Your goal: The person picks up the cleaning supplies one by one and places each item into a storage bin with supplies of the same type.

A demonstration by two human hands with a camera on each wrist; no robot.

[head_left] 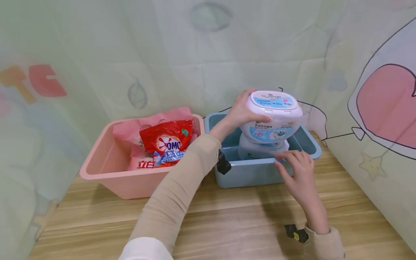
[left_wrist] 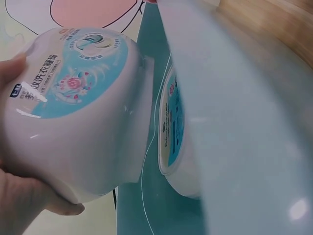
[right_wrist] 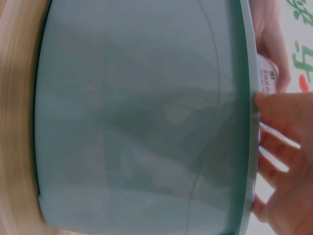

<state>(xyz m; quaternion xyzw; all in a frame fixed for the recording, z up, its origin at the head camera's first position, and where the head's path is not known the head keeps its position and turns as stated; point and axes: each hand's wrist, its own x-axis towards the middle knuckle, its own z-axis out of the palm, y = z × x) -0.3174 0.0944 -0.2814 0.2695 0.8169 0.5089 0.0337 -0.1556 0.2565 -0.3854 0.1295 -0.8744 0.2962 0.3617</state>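
Observation:
My left hand (head_left: 238, 113) grips a white tub of laundry pods (head_left: 274, 124) by its side, thumb along the front. The tub is raised at the top of the blue bin (head_left: 260, 175), its lid tipped toward the head camera. Below it in the bin, a second white tub (head_left: 255, 150) shows partly, also in the left wrist view behind the wall. My right hand (head_left: 299, 171) holds the bin's front rim near the right corner. In the right wrist view its thumb (right_wrist: 281, 105) is at the rim and the other fingers reach behind it.
Left of the blue bin stands a pink bin (head_left: 139, 180). In it lie a red OMO detergent bag (head_left: 167, 139) and pink packages (head_left: 126, 131). Both bins are on a wood-grain table (head_left: 227, 224), with a printed cloth (head_left: 162, 65) hanging behind.

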